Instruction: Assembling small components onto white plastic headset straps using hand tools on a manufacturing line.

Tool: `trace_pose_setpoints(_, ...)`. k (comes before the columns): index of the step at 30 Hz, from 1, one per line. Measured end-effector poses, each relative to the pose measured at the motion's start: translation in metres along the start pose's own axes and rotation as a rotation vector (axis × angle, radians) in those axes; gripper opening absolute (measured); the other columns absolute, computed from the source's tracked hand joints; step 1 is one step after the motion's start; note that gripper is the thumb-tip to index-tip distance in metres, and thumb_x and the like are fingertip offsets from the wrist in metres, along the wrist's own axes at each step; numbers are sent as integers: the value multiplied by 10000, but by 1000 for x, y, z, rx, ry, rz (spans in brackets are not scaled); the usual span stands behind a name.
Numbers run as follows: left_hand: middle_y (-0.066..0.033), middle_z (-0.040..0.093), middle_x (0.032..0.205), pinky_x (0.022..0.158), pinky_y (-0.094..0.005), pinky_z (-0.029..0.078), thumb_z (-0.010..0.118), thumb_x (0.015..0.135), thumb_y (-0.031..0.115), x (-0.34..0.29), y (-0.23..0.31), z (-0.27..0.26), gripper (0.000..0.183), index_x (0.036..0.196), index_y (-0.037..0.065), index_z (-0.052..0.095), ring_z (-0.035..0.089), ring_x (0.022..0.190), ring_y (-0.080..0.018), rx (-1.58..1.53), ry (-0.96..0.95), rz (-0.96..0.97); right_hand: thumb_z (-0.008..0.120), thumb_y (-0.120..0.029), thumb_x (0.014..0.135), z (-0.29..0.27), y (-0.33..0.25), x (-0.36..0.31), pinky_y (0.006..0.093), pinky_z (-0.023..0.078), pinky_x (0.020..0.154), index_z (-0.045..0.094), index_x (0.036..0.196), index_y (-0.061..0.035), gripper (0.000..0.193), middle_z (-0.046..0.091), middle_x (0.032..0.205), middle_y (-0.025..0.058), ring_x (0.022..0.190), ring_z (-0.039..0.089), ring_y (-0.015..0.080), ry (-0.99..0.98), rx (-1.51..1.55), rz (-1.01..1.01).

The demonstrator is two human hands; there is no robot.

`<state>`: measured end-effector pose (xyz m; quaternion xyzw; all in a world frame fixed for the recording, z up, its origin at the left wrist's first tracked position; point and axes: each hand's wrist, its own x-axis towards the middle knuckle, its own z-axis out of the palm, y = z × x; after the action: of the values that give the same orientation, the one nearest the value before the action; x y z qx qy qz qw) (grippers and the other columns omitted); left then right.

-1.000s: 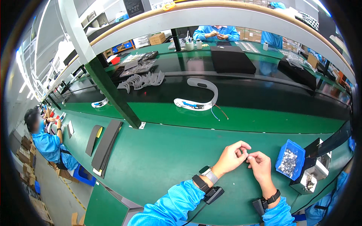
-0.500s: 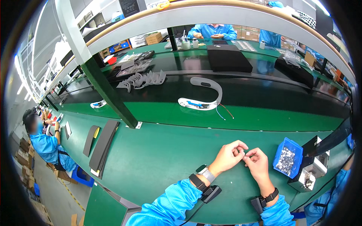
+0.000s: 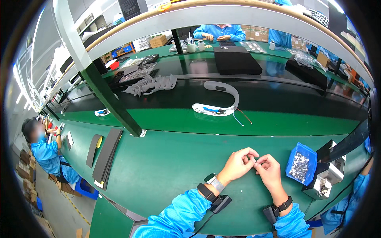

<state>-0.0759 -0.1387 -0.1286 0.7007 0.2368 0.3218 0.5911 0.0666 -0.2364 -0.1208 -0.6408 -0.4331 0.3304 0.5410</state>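
Above the green worktable (image 3: 166, 166), my left hand (image 3: 239, 162) and my right hand (image 3: 268, 169) meet at the fingertips. Both are closed in a pinch; whatever lies between the fingers is too small to make out. To the right of my right hand stands a blue bin (image 3: 303, 163) full of small metal parts (image 3: 300, 167). Beyond my hands, a white curved band (image 3: 235, 95) with a blue piece inside and thin loose wires rests on the dark and green strip of the bench.
A black and metal bench device (image 3: 325, 180) stands right of the bin. Dark grey strips (image 3: 108, 158) lie at the left near a green post (image 3: 113, 103). Several grey curved pieces (image 3: 151, 84) sit farther back. Co-workers in blue are at the left (image 3: 47, 148) and far side.
My hands keep their fingertip pinch and have barely moved. The white curved band has shifted slightly to the right along the bench.
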Motion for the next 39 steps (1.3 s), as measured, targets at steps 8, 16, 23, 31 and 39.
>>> trace_pose_setpoints(8,27,608,851,615,-173,438,622,879,8,0,-4,1,178,1054,16,657,521,674,-2,-47,-11,6,729,-4,852,0,0,-1,211,506,537,612,923,18,139,664,809,41,631,616,60,-10,50,-4)
trace_pose_setpoints(16,21,632,871,628,-174,459,615,918,20,1,-5,1,142,1053,5,655,543,693,-4,-39,4,-42,735,-1,841,1,1,0,209,499,540,623,926,6,141,661,792,36,630,608,53,-15,46,1)
trace_pose_setpoints(23,19,639,873,635,-173,463,614,937,27,2,-5,1,118,1045,7,656,543,695,-4,-109,9,-43,746,4,825,0,7,0,194,472,546,643,895,-11,126,663,767,10,618,576,18,-15,-14,-33)
trace_pose_setpoints(31,20,638,862,640,-174,460,606,932,22,1,-4,1,121,1039,3,660,543,696,-4,-92,2,-39,749,-9,836,0,6,1,191,473,539,654,908,-4,119,662,747,11,611,582,21,-9,-4,-21)
trace_pose_setpoints(39,24,634,847,626,-174,447,608,929,28,0,1,0,126,1039,2,664,529,680,-6,-47,-1,-38,742,-35,856,1,0,0,199,485,531,655,897,2,103,666,744,27,600,606,45,-4,12,-9)
